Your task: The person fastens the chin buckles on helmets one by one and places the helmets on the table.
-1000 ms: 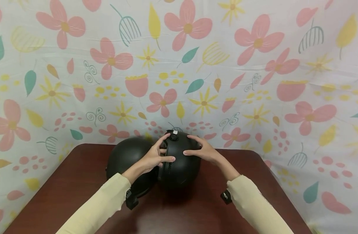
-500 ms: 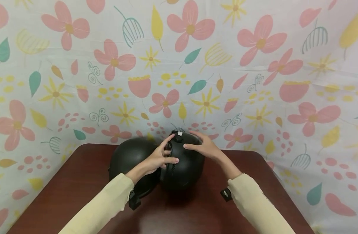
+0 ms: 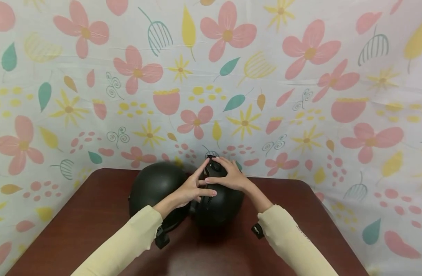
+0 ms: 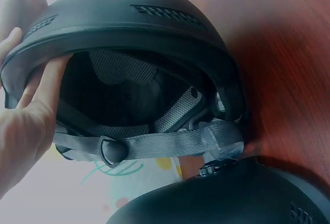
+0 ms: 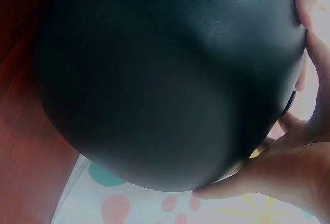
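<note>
Two black helmets are side by side on the table. The right helmet lies tipped on its side, its opening turned toward the left helmet. My left hand grips its rim, thumb outside and fingers inside the shell. My right hand holds the side facing up, fingers near a small dark fitting and thumb close to the rim. In the left wrist view, a grey chin strap with a buckle crosses the opening above patterned padding. The smooth shell fills most of the right wrist view.
The dark red-brown table runs back to a white cloth printed with flowers and leaves, hanging behind it. Pale sleeves cover both forearms, and a small black camera sits at the left wrist.
My right hand has shifted left over the helmet, closer to my left hand and onto the fitting at the rim. My left hand keeps its grip.
</note>
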Tool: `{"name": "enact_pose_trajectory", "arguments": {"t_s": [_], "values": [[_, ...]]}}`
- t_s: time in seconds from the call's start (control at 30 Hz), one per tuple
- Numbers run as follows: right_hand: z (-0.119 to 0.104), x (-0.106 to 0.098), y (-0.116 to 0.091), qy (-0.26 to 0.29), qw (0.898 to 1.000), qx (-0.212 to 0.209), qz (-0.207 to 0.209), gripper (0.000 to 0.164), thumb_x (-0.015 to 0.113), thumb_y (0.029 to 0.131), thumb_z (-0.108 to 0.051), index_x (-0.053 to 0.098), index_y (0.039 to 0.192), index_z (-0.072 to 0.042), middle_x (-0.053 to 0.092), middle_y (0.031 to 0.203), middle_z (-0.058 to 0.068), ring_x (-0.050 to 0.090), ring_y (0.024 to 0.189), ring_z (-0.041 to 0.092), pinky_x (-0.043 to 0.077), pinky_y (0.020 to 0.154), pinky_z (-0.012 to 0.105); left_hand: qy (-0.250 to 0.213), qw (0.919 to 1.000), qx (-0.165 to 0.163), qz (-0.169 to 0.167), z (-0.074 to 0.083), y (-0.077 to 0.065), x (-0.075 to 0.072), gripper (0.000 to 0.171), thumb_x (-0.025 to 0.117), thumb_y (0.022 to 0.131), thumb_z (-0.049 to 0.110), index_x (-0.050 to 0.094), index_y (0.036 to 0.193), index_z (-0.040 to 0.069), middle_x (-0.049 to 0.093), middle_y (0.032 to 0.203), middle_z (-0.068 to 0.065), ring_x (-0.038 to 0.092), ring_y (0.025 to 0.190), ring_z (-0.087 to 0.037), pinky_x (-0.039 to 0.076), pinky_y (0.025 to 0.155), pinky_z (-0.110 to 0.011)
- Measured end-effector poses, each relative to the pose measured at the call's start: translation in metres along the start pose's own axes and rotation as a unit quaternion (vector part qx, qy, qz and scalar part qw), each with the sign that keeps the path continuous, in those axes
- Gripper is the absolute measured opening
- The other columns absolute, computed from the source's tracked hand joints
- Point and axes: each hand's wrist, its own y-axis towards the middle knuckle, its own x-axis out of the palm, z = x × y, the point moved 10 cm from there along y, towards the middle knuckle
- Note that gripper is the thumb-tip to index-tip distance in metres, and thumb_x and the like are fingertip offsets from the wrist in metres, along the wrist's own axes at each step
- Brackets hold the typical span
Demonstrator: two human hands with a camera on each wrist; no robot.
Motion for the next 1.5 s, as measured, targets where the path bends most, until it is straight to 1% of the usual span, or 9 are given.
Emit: {"name": "enact_pose_trajectory", "arguments": {"t_s": [0.1, 0.23, 0.33, 0.47, 0.57, 0.8, 0.97, 1.17, 1.5], "values": [[-0.001, -0.002, 0.000, 0.009, 1.000, -0.002, -0.002, 0.092, 0.072, 0.082, -0.052, 0.028, 0.155, -0.018, 0.011, 0.165, 0.014, -0.002, 0.151, 0.044, 0.013, 0.113, 0.072, -0.009, 0.9999, -0.007, 0.010, -0.005, -0.001, -0.002, 0.101, 0.071, 0.090, 0.015, 0.001, 0.148, 0.059, 0.039, 0.152, -0.024, 0.068, 0.106, -0.023, 0.053, 0.061, -0.029], [0.001, -0.004, 0.000, 0.016, 1.000, -0.001, -0.005, 0.091, 0.071, 0.082, -0.052, 0.028, 0.155, -0.018, 0.014, 0.164, 0.015, 0.005, 0.151, 0.042, 0.018, 0.114, 0.069, -0.038, 0.9989, -0.026, 0.011, -0.022, -0.005, -0.002, 0.101, 0.070, 0.090, 0.019, -0.001, 0.147, 0.061, 0.017, 0.160, -0.024, 0.052, 0.131, -0.036, 0.054, 0.087, -0.040], [0.007, -0.006, 0.000, 0.017, 1.000, -0.001, -0.007, 0.090, 0.069, 0.084, -0.054, 0.028, 0.155, -0.017, 0.016, 0.163, 0.017, 0.010, 0.150, 0.043, 0.020, 0.114, 0.068, -0.067, 0.9973, -0.030, -0.006, -0.037, -0.010, 0.002, 0.098, 0.068, 0.091, 0.018, -0.001, 0.150, 0.057, 0.012, 0.160, -0.027, 0.054, 0.125, -0.032, 0.049, 0.095, -0.041], [0.017, -0.010, -0.002, 0.033, 0.999, 0.005, -0.003, 0.088, 0.066, 0.087, -0.050, 0.024, 0.156, -0.015, 0.018, 0.162, 0.018, 0.017, 0.149, 0.042, 0.024, 0.114, 0.065, -0.082, 0.9957, -0.032, -0.026, -0.056, -0.017, 0.008, 0.085, 0.067, 0.090, 0.013, 0.018, 0.156, 0.038, 0.037, 0.152, -0.025, 0.061, 0.110, -0.017, 0.048, 0.095, -0.032], [0.025, -0.014, -0.004, 0.049, 0.999, 0.014, 0.005, 0.087, 0.064, 0.089, -0.047, 0.021, 0.157, -0.014, 0.018, 0.162, 0.019, 0.021, 0.148, 0.042, 0.025, 0.114, 0.064, -0.068, 0.9970, -0.031, -0.018, -0.065, -0.019, 0.008, 0.070, 0.068, 0.090, 0.014, 0.036, 0.152, 0.018, 0.055, 0.140, -0.015, 0.062, 0.113, -0.012, 0.046, 0.104, -0.034], [0.040, -0.018, -0.007, 0.084, 0.996, 0.035, 0.024, 0.087, 0.064, 0.089, -0.048, 0.020, 0.157, -0.016, 0.021, 0.160, 0.018, 0.026, 0.146, 0.039, 0.027, 0.115, 0.060, -0.033, 0.9988, -0.021, 0.030, -0.063, -0.017, 0.001, 0.056, 0.071, 0.086, 0.018, 0.054, 0.138, 0.007, 0.063, 0.127, -0.007, 0.063, 0.108, -0.014, 0.045, 0.106, -0.041], [0.042, -0.022, -0.014, 0.123, 0.991, 0.044, 0.027, 0.088, 0.066, 0.089, -0.043, 0.019, 0.156, -0.012, 0.021, 0.158, 0.020, 0.030, 0.143, 0.041, 0.030, 0.113, 0.060, -0.035, 0.9988, -0.028, 0.021, -0.062, -0.015, 0.006, 0.054, 0.071, 0.086, 0.017, 0.056, 0.137, 0.008, 0.065, 0.123, -0.005, 0.063, 0.106, -0.014, 0.045, 0.103, -0.039], [0.047, -0.023, -0.017, 0.117, 0.992, 0.044, 0.032, 0.086, 0.065, 0.090, -0.042, 0.018, 0.155, -0.013, 0.008, 0.162, 0.019, 0.018, 0.147, 0.041, 0.024, 0.115, 0.063, -0.060, 0.9975, -0.036, -0.004, -0.064, -0.012, 0.012, 0.057, 0.069, 0.087, 0.014, 0.051, 0.140, 0.007, 0.063, 0.122, -0.003, 0.061, 0.107, -0.013, 0.042, 0.105, -0.038], [0.065, -0.021, -0.020, 0.176, 0.980, 0.085, 0.033, 0.095, 0.067, 0.087, -0.045, 0.009, 0.156, -0.017, 0.000, 0.163, 0.018, 0.010, 0.150, 0.041, 0.019, 0.117, 0.063, -0.018, 0.9990, -0.031, -0.028, -0.059, -0.008, 0.012, 0.058, 0.067, 0.089, 0.015, 0.048, 0.143, 0.005, 0.064, 0.122, -0.006, 0.063, 0.105, -0.013, 0.045, 0.104, -0.040]]}}
